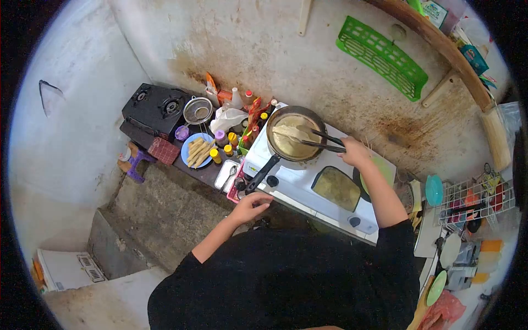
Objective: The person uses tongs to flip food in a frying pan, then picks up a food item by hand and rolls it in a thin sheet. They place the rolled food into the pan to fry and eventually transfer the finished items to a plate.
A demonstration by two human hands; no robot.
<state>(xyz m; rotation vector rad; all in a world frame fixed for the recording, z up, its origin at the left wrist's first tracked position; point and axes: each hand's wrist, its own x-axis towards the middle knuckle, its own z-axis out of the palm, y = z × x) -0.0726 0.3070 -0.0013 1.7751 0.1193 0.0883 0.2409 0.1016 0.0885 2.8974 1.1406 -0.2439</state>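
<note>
Head view: frying pan (296, 135) on white stove (308, 184), pale batter sheet inside, black handle pointing toward person. Right hand (355, 153) closed around black tongs (322, 140), tips on batter in pan. Left hand (251, 206) at stove's front edge, below pan handle, fingers curled, holding nothing. Left of pan: sauce bottles (242, 129), blue plate (197, 150) with fried sticks, black gas burner (157, 107) beyond on desk.

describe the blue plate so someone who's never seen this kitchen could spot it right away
Start at the white stove with the frying pan. Just left of it, past a cluster of small bottles, lies the blue plate. It is the only round plate there, carrying pale yellowish sticks of food.
</note>
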